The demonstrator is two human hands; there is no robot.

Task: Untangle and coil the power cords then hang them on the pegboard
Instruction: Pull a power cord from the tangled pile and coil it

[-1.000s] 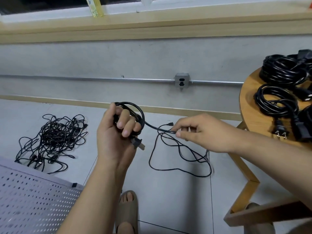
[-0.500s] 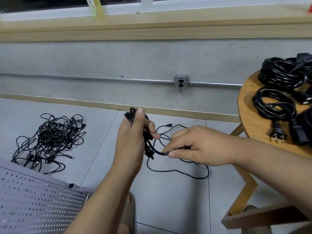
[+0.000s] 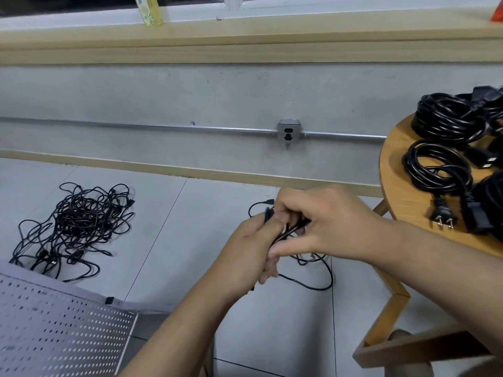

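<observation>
Right hand (image 3: pixel 324 227) now against left hand (image 3: pixel 253 240), both gripping thin cord (image 3: pixel 307 285)

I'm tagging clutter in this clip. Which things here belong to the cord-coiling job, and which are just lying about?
Job:
thin cord, gripped by left hand and right hand
tangled cord pile
coiled cords on the table
pegboard

Lying about:
wall socket
yellow bottle
</observation>
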